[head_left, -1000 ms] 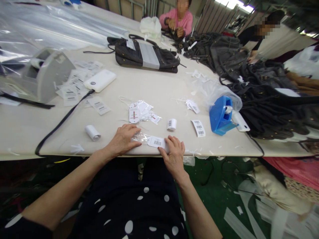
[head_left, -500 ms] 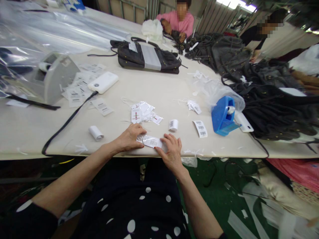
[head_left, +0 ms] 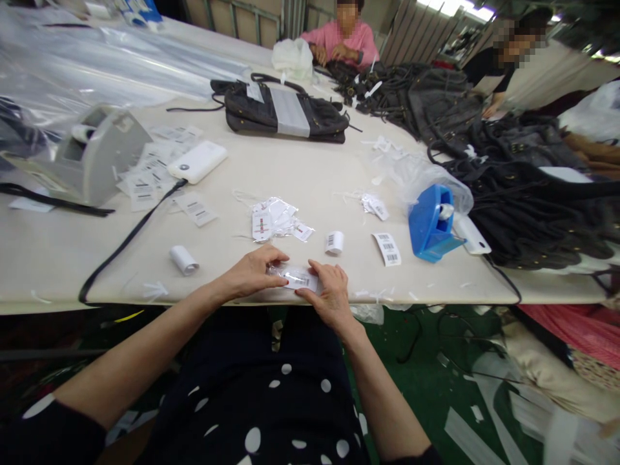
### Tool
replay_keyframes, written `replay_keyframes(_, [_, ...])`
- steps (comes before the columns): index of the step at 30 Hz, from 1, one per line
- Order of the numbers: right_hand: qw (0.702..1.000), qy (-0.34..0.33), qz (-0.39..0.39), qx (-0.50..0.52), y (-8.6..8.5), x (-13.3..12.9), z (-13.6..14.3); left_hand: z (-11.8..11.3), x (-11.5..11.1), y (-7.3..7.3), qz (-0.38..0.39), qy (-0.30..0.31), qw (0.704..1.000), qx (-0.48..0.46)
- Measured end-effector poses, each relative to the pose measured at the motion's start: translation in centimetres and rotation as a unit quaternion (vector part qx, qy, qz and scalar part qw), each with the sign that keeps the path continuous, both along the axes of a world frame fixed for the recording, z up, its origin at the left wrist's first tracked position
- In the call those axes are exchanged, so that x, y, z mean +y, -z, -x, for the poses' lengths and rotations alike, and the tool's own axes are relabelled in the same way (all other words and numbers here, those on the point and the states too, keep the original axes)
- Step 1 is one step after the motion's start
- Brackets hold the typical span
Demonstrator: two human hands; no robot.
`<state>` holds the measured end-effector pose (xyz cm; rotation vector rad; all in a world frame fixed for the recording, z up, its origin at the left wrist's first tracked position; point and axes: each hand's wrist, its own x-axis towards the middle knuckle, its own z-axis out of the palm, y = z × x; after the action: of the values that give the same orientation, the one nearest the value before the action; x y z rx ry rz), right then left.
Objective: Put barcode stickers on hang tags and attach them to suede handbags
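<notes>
Near the table's front edge, a white hang tag (head_left: 301, 278) in a clear sleeve lies between my hands, with dark print on its face. My left hand (head_left: 256, 271) grips its left end between thumb and fingers. The right end is pinched by my right hand (head_left: 329, 287), thumb below and fingers above. Just beyond lies a pile of hang tags (head_left: 274, 218) with thin strings. A curled strip of barcode labels (head_left: 334, 243) stands behind my right hand, and a flat barcode sheet (head_left: 386, 249) lies farther right.
A blue tape dispenser (head_left: 433, 226) and black bags (head_left: 523, 213) stand at the right. A grey dispenser (head_left: 97, 155), a white power bank (head_left: 197, 161) with a black cable and a paper roll (head_left: 184, 260) are at the left. Wrapped black bags (head_left: 242, 113) lie behind. Two people work across the table.
My left thumb and fingers have slid right along the tag, covering more of its left end. My right hand keeps its hold. The view has shifted slightly.
</notes>
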<state>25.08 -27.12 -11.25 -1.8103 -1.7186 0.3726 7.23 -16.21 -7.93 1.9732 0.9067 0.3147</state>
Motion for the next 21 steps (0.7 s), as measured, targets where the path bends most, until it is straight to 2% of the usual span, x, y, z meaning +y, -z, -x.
replay_keyframes(2, [1.0, -0.011, -0.009, 0.007, 0.1, 0.0, -0.1, -0.1, -0.1, -0.1, 0.081, -0.063, 0.995, -0.019])
replay_keyframes(4, [0.999, -0.019, -0.023, 0.016, 0.2, 0.0, -0.2, -0.4, -0.3, -0.2, 0.143, -0.094, 0.985, -0.027])
replay_keyframes(11, [0.993, -0.052, -0.064, 0.086, 0.1, -1.1, -0.5, -1.3, -1.1, -0.2, 0.205, -0.115, 0.971, -0.032])
replay_keyframes(12, [0.991, -0.038, -0.069, 0.112, -0.1, -1.4, -0.4, -1.3, -1.1, -0.3, 0.214, -0.127, 0.968, -0.041])
replay_keyframes(14, [0.98, 0.032, -0.073, 0.184, -0.4, -2.0, -0.3, -1.0, -1.2, -0.3, 0.222, -0.155, 0.961, -0.06])
replay_keyframes(17, [0.944, 0.144, -0.042, 0.294, -0.8, -2.5, 0.2, -0.8, -1.5, -0.6, 0.227, -0.171, 0.955, -0.083])
replay_keyframes(21, [0.908, 0.158, 0.003, 0.388, -0.9, -2.1, 1.1, -1.2, -2.5, -1.0, 0.216, -0.163, 0.957, -0.105])
